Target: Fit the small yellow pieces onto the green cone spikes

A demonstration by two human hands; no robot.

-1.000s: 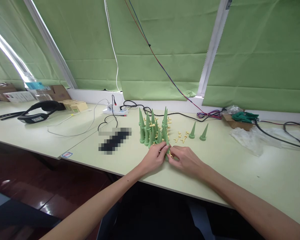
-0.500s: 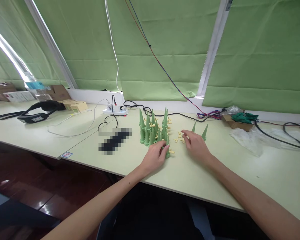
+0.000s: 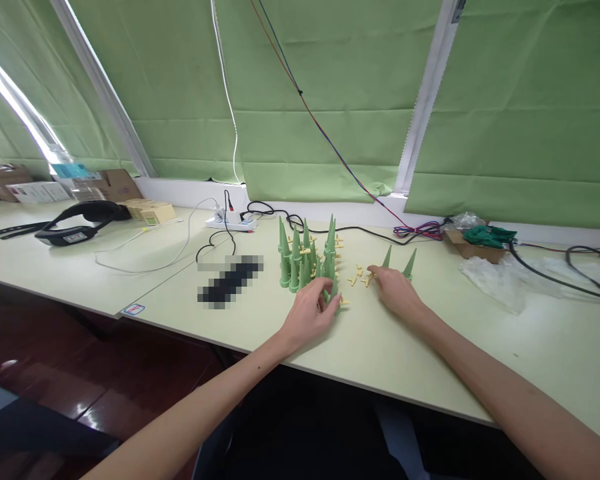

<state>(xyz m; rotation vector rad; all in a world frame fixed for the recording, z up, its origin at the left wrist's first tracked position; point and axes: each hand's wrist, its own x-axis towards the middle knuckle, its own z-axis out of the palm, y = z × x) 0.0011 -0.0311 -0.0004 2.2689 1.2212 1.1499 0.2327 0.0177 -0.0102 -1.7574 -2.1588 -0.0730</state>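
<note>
Several green cone-shaped plastic pieces (image 3: 295, 257) stand upright in a tight group, some stacked, with small yellow pegs sticking out of them. My left hand (image 3: 311, 312) curves around the front cone of the group, its thumb and fingers apart and close to that cone; whether they touch it I cannot tell. A yellow peg points right from this cone's base. My right hand (image 3: 394, 288) is over the loose yellow branched pegs (image 3: 353, 280), fingers bent and drawn together; whatever is between the fingertips is hidden. Two separate green cones (image 3: 410, 264) stand just behind the right hand.
A power strip (image 3: 231, 223) and black cables lie behind the cones. To the left are a blurred dark object (image 3: 230, 281) and a black headset (image 3: 80, 223). At right, a cardboard box (image 3: 473, 247) stands beside crumpled clear plastic (image 3: 495, 280). The table's front edge runs below my hands.
My left thumb and fingers have spread apart around the front cone. The right hand has shifted slightly right, its fingertips drawn back over the loose yellow pegs.
</note>
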